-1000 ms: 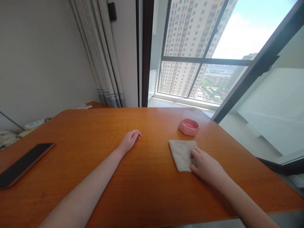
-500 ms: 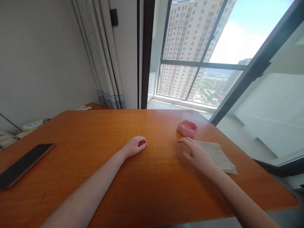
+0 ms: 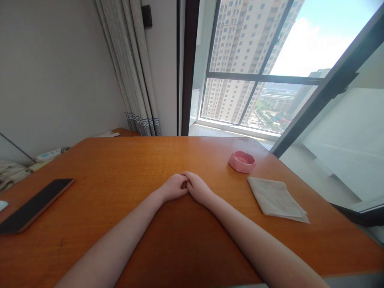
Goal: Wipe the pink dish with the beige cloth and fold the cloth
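Observation:
My left hand (image 3: 174, 187) rests on the wooden table with its fingers curled into a loose fist; a small dark hollow shows in it, and no object is visible there. Against it lies my right hand (image 3: 198, 187), its fingers closed over the fingertips of the left, so the two meet at the middle of the table. To the right of the hands are a pink ashtray (image 3: 242, 162) with notches in its rim and, nearer to me, a folded pale grey cloth (image 3: 277, 199). Neither hand touches them.
A phone (image 3: 37, 206) with a dark screen lies at the left of the wooden table (image 3: 135, 156). Part of a white object (image 3: 3, 205) shows at the left edge. A power strip (image 3: 48, 155) sits beyond the table's left side. Curtain and large window stand behind.
My right hand has moved left from beside the cloth and closed over my left hand's fingers. The left hand stays in place. The view has shifted slightly.

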The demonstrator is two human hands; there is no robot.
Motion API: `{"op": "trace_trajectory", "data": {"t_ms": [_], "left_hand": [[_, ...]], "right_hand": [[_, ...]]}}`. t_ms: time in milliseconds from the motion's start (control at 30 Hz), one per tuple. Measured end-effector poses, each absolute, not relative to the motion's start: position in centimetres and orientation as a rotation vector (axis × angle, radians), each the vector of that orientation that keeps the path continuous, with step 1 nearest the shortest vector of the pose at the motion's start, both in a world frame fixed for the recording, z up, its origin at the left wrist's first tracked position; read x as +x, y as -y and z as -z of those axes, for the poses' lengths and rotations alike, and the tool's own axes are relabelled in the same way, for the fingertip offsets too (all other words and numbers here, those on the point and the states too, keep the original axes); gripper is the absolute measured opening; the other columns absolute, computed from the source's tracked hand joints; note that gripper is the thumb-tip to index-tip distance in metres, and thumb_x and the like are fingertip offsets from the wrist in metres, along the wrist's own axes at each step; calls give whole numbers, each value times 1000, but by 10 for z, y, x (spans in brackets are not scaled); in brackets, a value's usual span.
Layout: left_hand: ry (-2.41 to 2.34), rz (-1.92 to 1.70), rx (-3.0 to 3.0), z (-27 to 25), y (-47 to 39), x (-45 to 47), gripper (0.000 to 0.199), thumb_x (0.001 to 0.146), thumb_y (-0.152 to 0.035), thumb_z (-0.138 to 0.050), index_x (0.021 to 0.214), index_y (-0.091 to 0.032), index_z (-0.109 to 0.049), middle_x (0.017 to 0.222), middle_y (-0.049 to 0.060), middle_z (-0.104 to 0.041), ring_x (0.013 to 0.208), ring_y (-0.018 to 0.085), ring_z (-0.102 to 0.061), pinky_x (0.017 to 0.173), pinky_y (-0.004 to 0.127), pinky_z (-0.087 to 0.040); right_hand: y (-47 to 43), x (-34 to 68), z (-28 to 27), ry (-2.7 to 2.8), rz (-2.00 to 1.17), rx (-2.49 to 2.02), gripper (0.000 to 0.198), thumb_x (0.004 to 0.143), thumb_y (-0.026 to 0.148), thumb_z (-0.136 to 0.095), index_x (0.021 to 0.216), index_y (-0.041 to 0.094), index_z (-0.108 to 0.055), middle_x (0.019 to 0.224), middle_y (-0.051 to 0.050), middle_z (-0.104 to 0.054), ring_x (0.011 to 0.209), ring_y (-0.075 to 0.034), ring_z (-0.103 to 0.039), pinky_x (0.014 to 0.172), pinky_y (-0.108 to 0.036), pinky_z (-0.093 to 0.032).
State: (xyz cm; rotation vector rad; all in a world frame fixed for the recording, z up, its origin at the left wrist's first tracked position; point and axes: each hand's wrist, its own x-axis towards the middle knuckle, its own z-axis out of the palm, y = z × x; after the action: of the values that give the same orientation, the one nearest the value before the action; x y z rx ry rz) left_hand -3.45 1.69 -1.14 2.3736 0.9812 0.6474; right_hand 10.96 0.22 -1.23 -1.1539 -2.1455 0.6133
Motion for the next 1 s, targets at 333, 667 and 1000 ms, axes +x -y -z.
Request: {"op": "trace_trajectory", "data": {"t_ms": [333, 667, 1000], "left_hand": [[-997, -647, 2329, 8, -14, -35, 18, 70, -17, -51, 83, -16, -63, 82, 5, -66, 75, 19, -58, 69, 28, -42], [-1110, -668, 2239, 6, -19, -44, 21, 80, -31, -47, 87, -19, -62, 67, 0, -56, 61, 13, -49, 58, 24, -37], [-1115, -673, 2273, 4, -19, -43, 20, 80, -31, -49, 83, -19, -64, 68, 1, -57, 61, 14, -49, 57, 25, -36]], "right_hand": [[2, 109, 9, 2146, -596, -1167, 39, 75, 4, -37, 106, 15, -59, 102, -9, -65, 94, -17, -57, 91, -32, -43], [-28, 210, -23, 1904, 195, -1598, 35, 81, 15, -41, 112, 19, -57, 122, -11, -54, 119, -25, -42, 105, -49, -23], [-36, 270, -9, 1650, 219, -2308, 36, 82, 42, -47, 97, 12, -62, 106, -17, -60, 104, -33, -48, 90, -49, -32]]}}
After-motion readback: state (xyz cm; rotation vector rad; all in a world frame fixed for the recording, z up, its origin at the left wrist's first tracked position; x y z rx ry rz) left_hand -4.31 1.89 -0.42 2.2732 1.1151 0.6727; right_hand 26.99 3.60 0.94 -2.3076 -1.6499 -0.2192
